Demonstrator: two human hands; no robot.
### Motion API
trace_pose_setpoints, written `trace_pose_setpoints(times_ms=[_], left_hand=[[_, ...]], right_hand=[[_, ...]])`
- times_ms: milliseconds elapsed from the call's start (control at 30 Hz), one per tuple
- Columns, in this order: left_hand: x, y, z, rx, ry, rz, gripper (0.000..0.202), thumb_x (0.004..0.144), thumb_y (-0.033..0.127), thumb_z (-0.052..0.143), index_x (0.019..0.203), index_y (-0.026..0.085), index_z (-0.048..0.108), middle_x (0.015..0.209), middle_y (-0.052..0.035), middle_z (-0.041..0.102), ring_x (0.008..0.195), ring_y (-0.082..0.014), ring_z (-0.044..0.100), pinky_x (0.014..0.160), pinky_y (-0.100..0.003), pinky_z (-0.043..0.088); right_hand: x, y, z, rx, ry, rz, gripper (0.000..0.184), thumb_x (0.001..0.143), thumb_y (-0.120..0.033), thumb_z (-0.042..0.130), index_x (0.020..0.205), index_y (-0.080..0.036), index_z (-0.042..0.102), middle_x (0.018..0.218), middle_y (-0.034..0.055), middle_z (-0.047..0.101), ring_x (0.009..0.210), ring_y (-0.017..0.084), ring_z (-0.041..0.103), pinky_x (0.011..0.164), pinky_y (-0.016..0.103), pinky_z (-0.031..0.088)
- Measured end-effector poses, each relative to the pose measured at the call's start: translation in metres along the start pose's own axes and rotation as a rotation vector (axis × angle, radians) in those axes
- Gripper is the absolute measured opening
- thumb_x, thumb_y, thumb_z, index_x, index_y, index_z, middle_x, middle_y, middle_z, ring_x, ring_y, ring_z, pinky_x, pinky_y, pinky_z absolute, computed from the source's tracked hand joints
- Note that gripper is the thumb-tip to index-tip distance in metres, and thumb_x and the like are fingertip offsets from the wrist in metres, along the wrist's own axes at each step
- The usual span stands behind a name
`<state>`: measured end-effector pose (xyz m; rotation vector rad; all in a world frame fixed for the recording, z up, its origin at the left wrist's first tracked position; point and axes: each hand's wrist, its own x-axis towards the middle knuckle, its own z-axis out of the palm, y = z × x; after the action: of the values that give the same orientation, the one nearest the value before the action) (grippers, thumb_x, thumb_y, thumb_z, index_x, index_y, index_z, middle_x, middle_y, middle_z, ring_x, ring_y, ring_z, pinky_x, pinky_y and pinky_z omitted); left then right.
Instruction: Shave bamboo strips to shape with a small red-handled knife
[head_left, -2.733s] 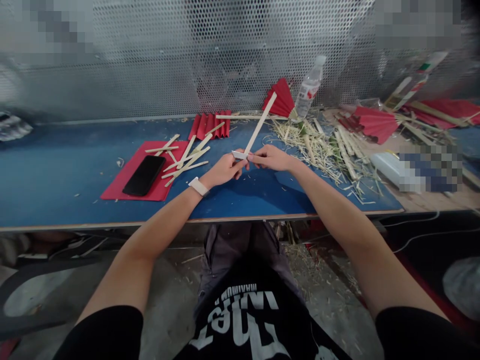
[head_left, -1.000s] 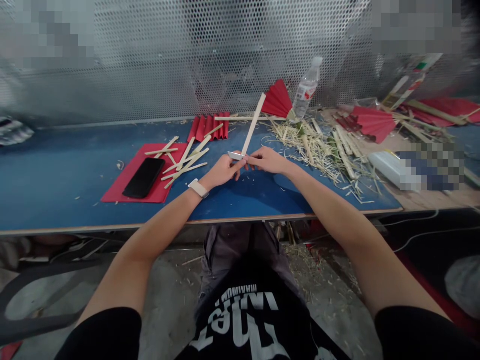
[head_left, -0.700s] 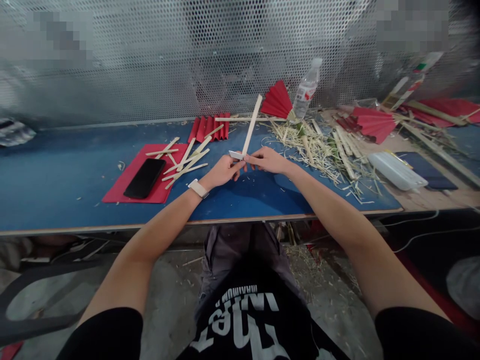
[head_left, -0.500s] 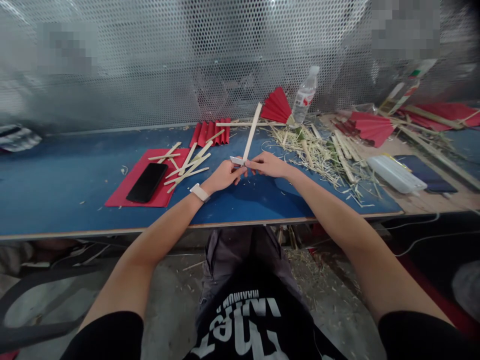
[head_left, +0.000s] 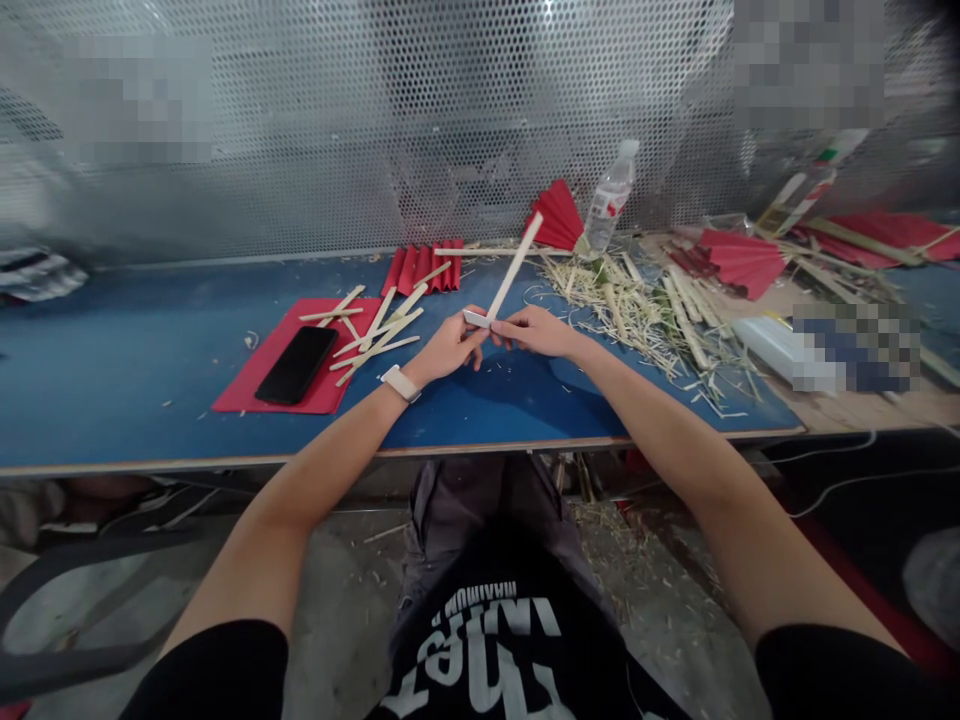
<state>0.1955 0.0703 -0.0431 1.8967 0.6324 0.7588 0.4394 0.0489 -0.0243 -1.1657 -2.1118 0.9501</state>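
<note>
My left hand (head_left: 452, 345), with a pale watch band (head_left: 400, 384) on its wrist, is closed around the lower end of a pale bamboo strip (head_left: 516, 266). The strip slants up and to the right, away from me. My right hand (head_left: 534, 330) meets the left one and is closed too. A short metal knife blade (head_left: 475, 319) juts leftward from its fingertips and lies across the strip's low end, over the left fingers. The knife's handle is hidden in the grip. Both hands are just above the blue tabletop (head_left: 480, 415).
On the left, a black phone (head_left: 297, 365) and several bamboo strips (head_left: 379, 340) lie on red paper (head_left: 240, 385). Behind the hands are pleated red paper (head_left: 424, 268), a red paper fan (head_left: 559, 213) and a water bottle (head_left: 609, 200). Shavings (head_left: 622, 305) spread rightward. A perforated metal screen (head_left: 300, 150) stands behind.
The bamboo strip has tipped further to the right at its upper end, and the blade has turned slightly. Both hands stay close together in nearly the same place.
</note>
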Motion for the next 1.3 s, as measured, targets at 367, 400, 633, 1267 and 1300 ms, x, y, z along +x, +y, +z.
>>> trace_pose_setpoints(times_ms=[367,400,633,1267,1300], left_hand=[[0.0015,0.0000,0.0070,-0.053,-0.037,-0.029,0.014,0.116,0.034,0.054,0.122,0.022,0.050,0.112,-0.0088,0.081,0.055,-0.0099,0.073,0.047,-0.022,0.046],[0.0013,0.0005,0.0070,-0.048,-0.043,-0.035,0.015,0.116,0.034,0.054,0.122,0.021,0.051,0.110,-0.0089,0.081,0.056,-0.0102,0.073,0.048,-0.023,0.047],[0.0016,-0.0012,0.0060,-0.051,-0.034,-0.027,0.019,0.114,0.038,0.057,0.111,0.022,0.048,0.108,-0.0081,0.080,0.058,-0.0107,0.074,0.049,-0.023,0.047],[0.0029,0.0006,0.0052,-0.109,0.047,0.058,0.057,0.102,0.073,0.073,0.109,0.017,0.063,0.106,-0.0136,0.083,0.067,-0.0141,0.078,0.052,-0.023,0.055],[0.0028,0.0004,0.0059,-0.108,0.049,0.062,0.058,0.102,0.073,0.072,0.109,0.016,0.064,0.108,-0.0149,0.084,0.067,-0.0138,0.078,0.051,-0.023,0.055]], right_hand=[[0.0016,0.0009,0.0032,-0.078,0.013,-0.006,0.070,0.106,-0.082,0.055,0.078,-0.021,0.074,0.071,0.0030,0.070,0.058,0.013,0.053,0.063,0.033,0.039],[0.0017,0.0007,0.0031,-0.083,0.006,-0.004,0.072,0.105,-0.084,0.055,0.077,-0.021,0.074,0.069,0.0026,0.069,0.057,0.014,0.052,0.063,0.033,0.039],[0.0018,-0.0007,0.0069,-0.049,0.021,0.022,0.072,0.105,-0.084,0.056,0.077,-0.020,0.073,0.068,0.0029,0.067,0.057,0.013,0.053,0.061,0.032,0.039],[0.0030,-0.0039,0.0102,-0.039,0.131,0.037,0.081,0.099,-0.094,0.052,0.071,-0.020,0.068,0.065,0.0035,0.064,0.056,0.013,0.054,0.059,0.031,0.040],[0.0030,-0.0042,0.0100,-0.034,0.132,0.032,0.081,0.098,-0.094,0.052,0.072,-0.020,0.069,0.067,0.0039,0.066,0.056,0.013,0.054,0.059,0.031,0.040]])
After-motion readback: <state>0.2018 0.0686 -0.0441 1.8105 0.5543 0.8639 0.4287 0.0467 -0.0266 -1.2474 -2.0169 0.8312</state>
